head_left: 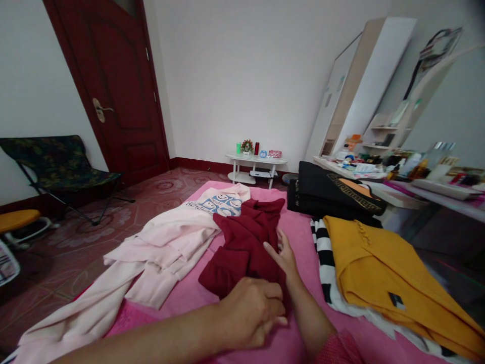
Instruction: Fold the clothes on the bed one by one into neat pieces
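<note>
Head view: your curled left hand (grip unclear) and spread right hand are resting at the near and right edges of the maroon garment; you should be flattening creases.

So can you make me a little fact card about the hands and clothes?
Left hand: curled over the near end of the dark red garment; its grip is partly hidden
Right hand: fingers spread, beside the garment's right edge
Left side: pale pink top
Right side: yellow garment, black clothes
Underneath: pink cover
</note>
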Motion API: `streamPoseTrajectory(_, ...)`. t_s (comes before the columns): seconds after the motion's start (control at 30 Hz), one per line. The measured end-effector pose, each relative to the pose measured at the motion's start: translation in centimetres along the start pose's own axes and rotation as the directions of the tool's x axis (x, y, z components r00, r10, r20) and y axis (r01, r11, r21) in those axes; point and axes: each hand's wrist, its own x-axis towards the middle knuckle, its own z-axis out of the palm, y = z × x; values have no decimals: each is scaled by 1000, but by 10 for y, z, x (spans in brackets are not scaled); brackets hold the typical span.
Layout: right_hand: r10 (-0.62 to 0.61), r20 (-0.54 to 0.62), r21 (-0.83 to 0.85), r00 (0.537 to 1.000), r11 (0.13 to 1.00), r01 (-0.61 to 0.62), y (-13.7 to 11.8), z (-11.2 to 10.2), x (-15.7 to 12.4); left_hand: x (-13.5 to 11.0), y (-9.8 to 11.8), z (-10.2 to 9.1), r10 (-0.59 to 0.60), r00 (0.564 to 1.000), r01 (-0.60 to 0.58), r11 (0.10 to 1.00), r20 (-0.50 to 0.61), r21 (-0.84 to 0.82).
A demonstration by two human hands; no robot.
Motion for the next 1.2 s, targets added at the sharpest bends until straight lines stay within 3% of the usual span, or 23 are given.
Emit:
streamPoseTrajectory(0.1, -9, -9, 17, 1000, 1000, 10, 0, -3, 2, 14, 15, 1, 73, 997, -72, 984, -1, -160)
streamPoseTrajectory(0.17, 4, -24, 26, 1000, 1000, -4, -4, -8, 3, 23, 22, 15, 132, 982, -93, 961, 135, -261)
streamPoseTrajectory(0.27, 43, 17, 101, 999, 994, -44, -11, -16, 3, 36, 23, 30, 156, 909, -40, 956, 387, -292)
streamPoseTrajectory(0.33, 53, 45, 171, 998, 983, -60, -14, -21, 4, 46, 20, 22, 215, 896, -66, 929, 388, -363)
streamPoseTrajectory(0.4, 54, 49, 205, 997, 977, -63, -14, -24, 5, 56, 12, -2, 251, 936, -111, 877, 248, -467)
streamPoseTrajectory(0.47, 40, 54, 197, 998, 979, -50, -13, -26, 7, 63, -4, -30, 104, 994, -79, 874, 26, -480)
streamPoseTrajectory(0.5, 27, 57, 190, 998, 981, -38, -12, -26, 7, 64, -14, -41, -23, 995, -25, 889, -101, -457)
streamPoseTrajectory(0.57, 9, 54, 174, 999, 985, -18, -13, -25, 6, 63, -39, -50, -239, 928, 110, 909, -286, -402)
streamPoseTrajectory(0.6, 6, 51, 160, 999, 987, -14, -13, -24, 5, 59, -52, -48, -303, 902, 180, 911, -306, -372)
streamPoseTrajectory(0.7, -16, 54, 51, 998, 999, 14, -17, -22, 3, 44, -83, -32, -466, 862, 399, 866, -199, -303)
streamPoseTrajectory(0.77, -59, 48, -53, 997, 997, 62, -19, -22, 2, 34, -98, -25, -528, 844, 480, 822, -96, -307)
streamPoseTrajectory(0.83, -88, 29, -103, 996, 991, 91, -20, -23, 3, 26, -111, -30, -535, 845, 498, 787, 2, -364)
streamPoseTrajectory(0.9, -73, 19, -60, 997, 995, 74, -19, -25, 3, 19, -125, -44, -567, 824, 519, 738, 22, -432)
streamPoseTrajectory(0.97, -32, 26, 28, 999, 999, 31, -17, -26, 3, 9, -139, -64, -664, 742, 571, 699, -93, -431)
streamPoseTrajectory(1.0, -15, 31, 60, 999, 998, 13, -16, -26, 3, 3, -145, -74, -721, 665, 622, 678, -193, -390)
streamPoseTrajectory(1.07, -5, 50, 77, 999, 997, 1, -15, -25, 2, -9, -153, -92, -787, 463, 768, 586, -408, -258)
streamPoseTrajectory(1.13, -20, 72, 47, 997, 999, 17, -14, -21, 1, -19, -155, -105, -767, 274, 893, 427, -580, -143)
streamPoseTrajectory(1.17, -23, 82, 32, 996, 999, 20, -14, -19, 1, -22, -154, -109, -736, 222, 925, 366, -640, -100)
streamPoseTrajectory(1.2, -18, 87, 18, 996, 1000, 16, -15, -17, 0, -24, -152, -111, -702, 198, 942, 329, -684, -65)
